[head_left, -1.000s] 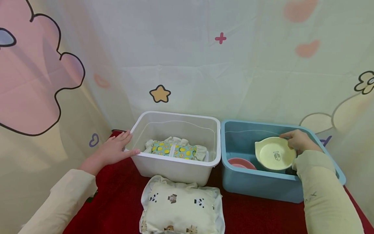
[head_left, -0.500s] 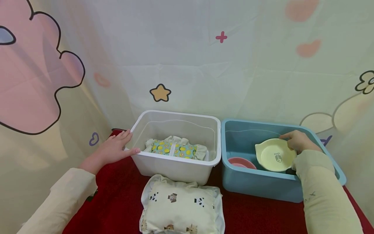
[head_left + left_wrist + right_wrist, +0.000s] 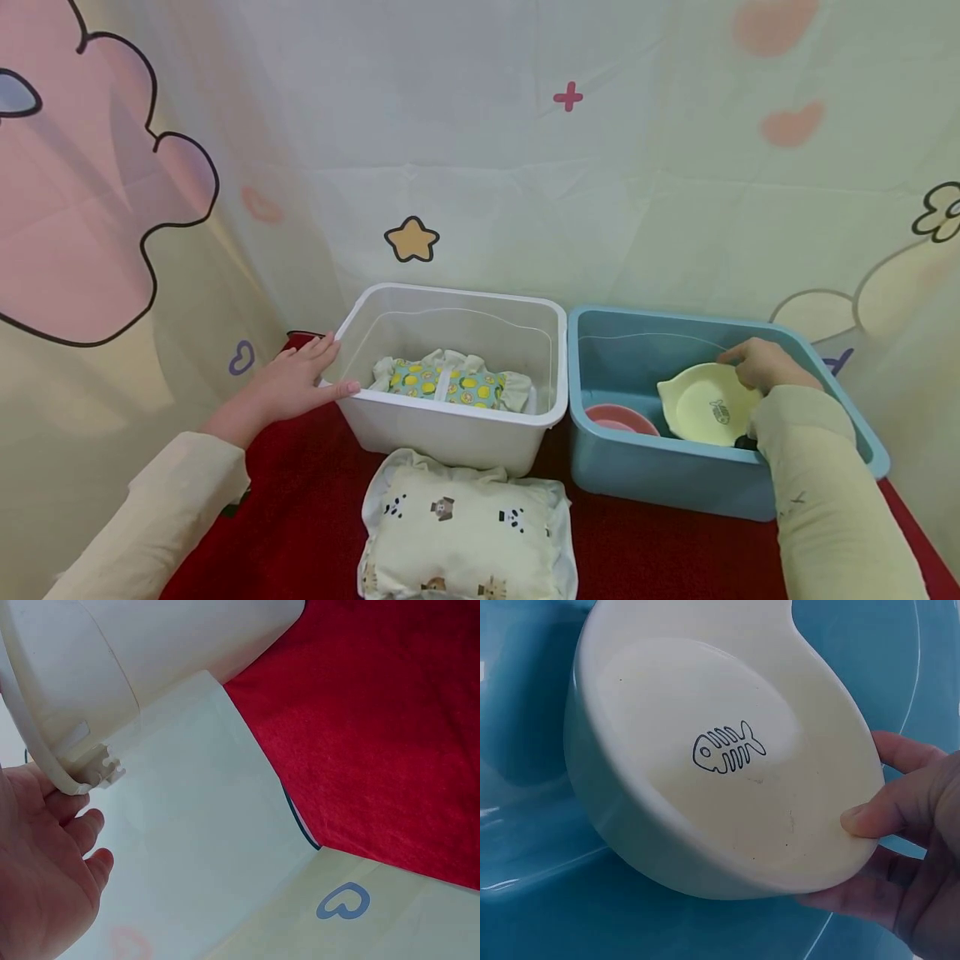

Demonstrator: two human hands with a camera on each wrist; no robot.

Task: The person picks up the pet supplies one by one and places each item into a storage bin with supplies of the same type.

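My right hand (image 3: pixel 768 365) grips a pale yellow pet bowl (image 3: pixel 705 404) by its rim inside the blue bin (image 3: pixel 660 446). In the right wrist view, the thumb lies inside the bowl (image 3: pixel 667 817) and the other fingers are outside and beneath it. The bowl tilts, showing a fish-skeleton print on its floor. A pink bowl (image 3: pixel 621 418) sits to its left in the same bin. On the left, my left hand (image 3: pixel 296 379) rests with spread fingers on the rim of a white bin (image 3: pixel 457 429).
A lemon-print cushion with frills (image 3: pixel 450 382) lies in the white bin. In front is a cream pillow with animal prints (image 3: pixel 465 529) on a red cloth (image 3: pixel 292 517). A small black thing (image 3: pixel 746 442) shows beside the yellow bowl. A printed curtain (image 3: pixel 480 183) hangs behind the bins.
The yellow bowl has moved slightly down and right inside the blue bin and turned a little, with my right hand following. My left hand has stayed on the white bin.
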